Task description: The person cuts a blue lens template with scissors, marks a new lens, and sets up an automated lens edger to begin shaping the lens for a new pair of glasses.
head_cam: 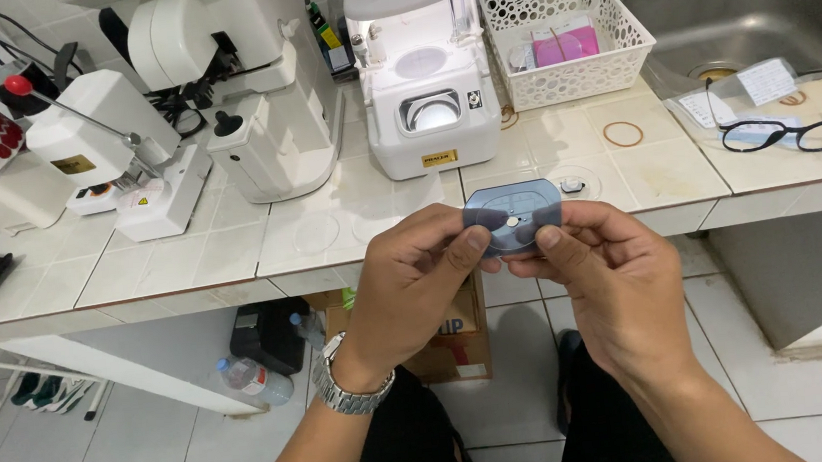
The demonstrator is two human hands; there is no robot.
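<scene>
A white tiled counter is stretching across the scene, and everything else is placed relative to it. At its far right, a stainless steel sink basin is sitting sunk into the top. Along the counter's back, three white benchtop machines are standing: a lever machine with a red knob at the left, a taller white machine with a black knob in the middle, and a boxy white machine with a round metal well right of centre. Beside that, a white perforated plastic basket is holding pink packets. Near the counter's right front, black-framed spectacles are lying on a clear bag, and a rubber band is lying nearby.

In front of the counter's edge, above the floor, both hands are gripping a grey-blue, rounded lens blank with a small pale dot at its centre. The left hand, wearing a metal wristwatch, is pinching its left edge with thumb and fingers curled around it. The right hand is pinching its right edge likewise.

The lens is looking uncut and unmounted, so the work appears to be at an early, inspecting stage.
</scene>
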